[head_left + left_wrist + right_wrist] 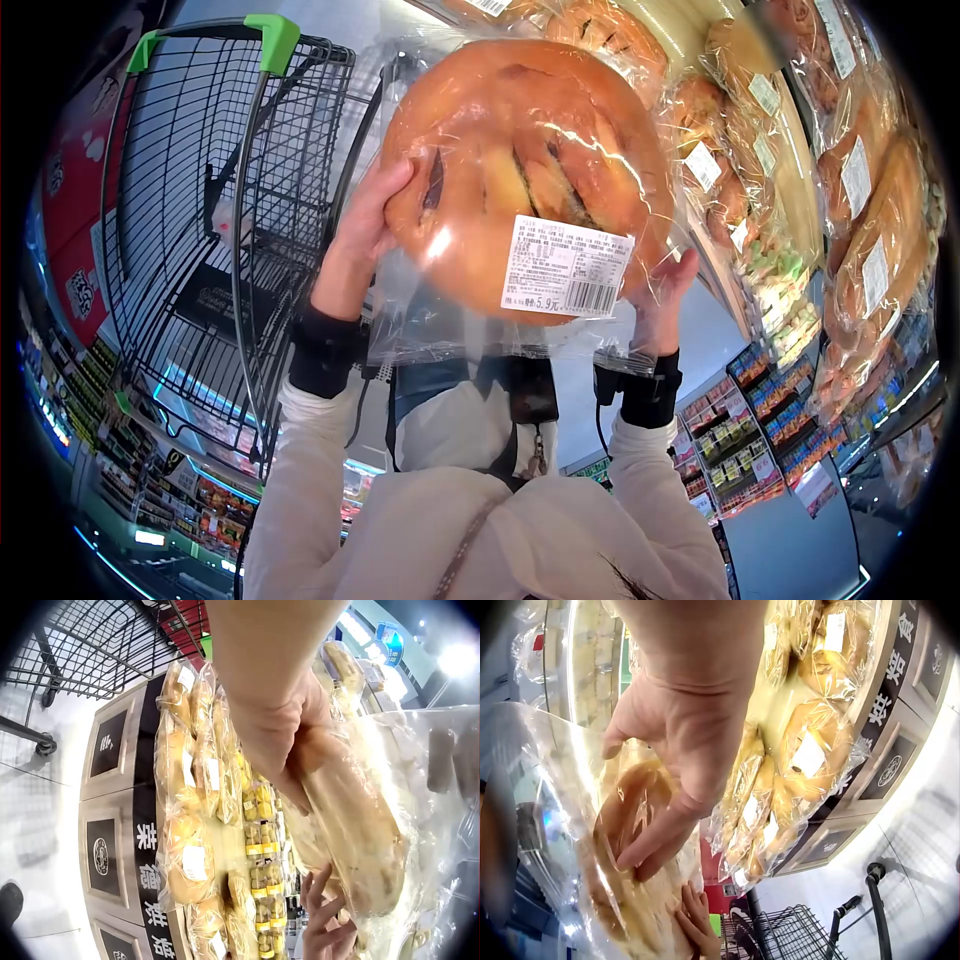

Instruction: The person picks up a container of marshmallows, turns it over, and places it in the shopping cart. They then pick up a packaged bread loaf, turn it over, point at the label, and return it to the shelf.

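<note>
A large round bread loaf point(460, 130) in a clear plastic bag is held up in front of the person's chest. It has dark slits in its brown crust, and a white price label point(567, 265) faces the head camera. The left hand point(365, 225) grips its left edge, thumb on the front. From the opposite side the right hand point(662, 295) holds the lower right edge. In the right wrist view the fingers point(656, 840) of that hand bend over the bagged bread. The bag's loose end hangs below the loaf.
A wire shopping cart point(230, 200) with green corners stands at the left. More bagged breads point(870, 230) with white labels lie on the display shelf point(229, 859) at the right. Stocked store shelves point(735, 430) stand farther off.
</note>
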`<state>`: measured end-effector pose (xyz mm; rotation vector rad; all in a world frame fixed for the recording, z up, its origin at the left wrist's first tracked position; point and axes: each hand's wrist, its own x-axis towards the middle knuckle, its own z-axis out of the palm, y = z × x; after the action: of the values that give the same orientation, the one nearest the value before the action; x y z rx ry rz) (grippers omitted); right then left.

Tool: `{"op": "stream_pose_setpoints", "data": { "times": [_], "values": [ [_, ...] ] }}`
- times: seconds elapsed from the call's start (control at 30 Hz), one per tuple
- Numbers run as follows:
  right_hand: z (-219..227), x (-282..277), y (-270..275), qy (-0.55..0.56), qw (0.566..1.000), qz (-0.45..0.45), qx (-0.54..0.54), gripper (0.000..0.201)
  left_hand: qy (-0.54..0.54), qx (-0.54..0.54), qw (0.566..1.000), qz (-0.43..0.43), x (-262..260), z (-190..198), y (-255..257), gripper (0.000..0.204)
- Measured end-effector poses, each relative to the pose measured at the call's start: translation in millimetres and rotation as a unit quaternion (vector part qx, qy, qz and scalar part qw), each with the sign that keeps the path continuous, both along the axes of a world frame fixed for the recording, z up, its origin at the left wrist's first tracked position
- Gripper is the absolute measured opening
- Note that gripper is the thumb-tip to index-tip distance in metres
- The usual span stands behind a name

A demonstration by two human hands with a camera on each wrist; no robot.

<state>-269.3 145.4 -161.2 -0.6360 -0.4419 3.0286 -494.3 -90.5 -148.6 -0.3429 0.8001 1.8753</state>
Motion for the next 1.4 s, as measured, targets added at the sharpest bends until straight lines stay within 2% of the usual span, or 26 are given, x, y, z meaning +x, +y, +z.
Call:
{"op": "stream_pose_setpoints", "data": {
  "times": [0.07, 0.23, 0.3, 0.33, 0.4, 0.43, 0.47, 0.6, 0.7, 0.8, 0.87, 0.93, 1.0, 1.1, 1.4],
  "values": [
    [-3.7, -0.7, 9.4, 0.078, 0.992, 0.015, -0.094, 0.082, -0.001, -0.031, 0.999, -0.020, 1.0, -0.1, 2.3, 0.050],
    [8.6, -26.1, 3.9, 0.019, 0.989, -0.096, -0.113, 0.079, -0.031, -0.063, 0.997, 0.015, 4.7, -3.1, 8.4, 0.039],
    [34.4, -48.8, -5.5, -0.136, 0.984, -0.111, -0.007, 0.077, -0.033, -0.070, 0.997, 0.011, 3.2, -7.8, 7.9, 0.038],
    [58.6, -66.6, -12.2, -0.277, 0.949, -0.099, 0.113, 0.076, -0.044, -0.079, 0.996, 0.021, 2.1, -6.4, 10.2, 0.039],
    [58.9, -66.8, -12.6, -0.261, 0.952, -0.102, 0.126, 0.075, -0.066, -0.097, 0.992, 0.040, -1.9, 2.6, 16.9, 0.042],
    [41.2, -53.7, -8.6, -0.104, 0.987, -0.117, 0.018, 0.075, -0.061, -0.091, 0.993, 0.043, -3.6, 6.4, 18.9, 0.043],
    [27.8, -41.7, -6.1, 0.056, 0.986, -0.130, -0.092, 0.074, -0.057, -0.086, 0.994, 0.046, -4.9, 10.3, 20.0, 0.043],
    [36.7, -44.0, -4.6, 0.065, 0.983, -0.137, -0.106, 0.074, -0.047, -0.043, 0.997, 0.042, -6.3, 16.3, 19.8, 0.043],
    [41.2, -38.5, 2.7, 0.023, 0.987, -0.132, -0.083, 0.073, -0.041, -0.052, 0.997, 0.028, -7.0, 22.2, 20.7, 0.044],
    [46.9, -42.8, 4.9, 0.014, 0.992, -0.107, -0.072, 0.072, -0.074, 0.124, 0.989, 0.013, -11.1, 14.2, 13.7, 0.045],
    [43.0, -38.4, 4.9, -0.044, 0.991, -0.123, 0.001, 0.072, -0.072, 0.080, 0.994, 0.015, -12.2, 15.1, 12.0, 0.044],
    [50.0, -46.5, 5.3, 0.001, 0.990, -0.114, -0.079, 0.073, -0.063, 0.038, 0.997, 0.015, -12.9, 16.2, 11.7, 0.044],
    [54.1, -52.2, 4.1, 0.003, 0.989, -0.116, -0.096, 0.074, -0.046, -0.001, 0.999, 0.015, -12.7, 17.8, 11.5, 0.044],
    [56.1, -54.9, 1.4, -0.040, 0.990, -0.132, -0.042, 0.075, -0.043, -0.060, 0.997, 0.026, -11.7, 25.0, 15.8, 0.043],
    [63.6, -59.7, -1.8, 0.001, 0.989, -0.139, -0.056, 0.075, -0.039, -0.142, 0.988, 0.037, -10.1, 25.4, 11.9, 0.041]
  ]
}}
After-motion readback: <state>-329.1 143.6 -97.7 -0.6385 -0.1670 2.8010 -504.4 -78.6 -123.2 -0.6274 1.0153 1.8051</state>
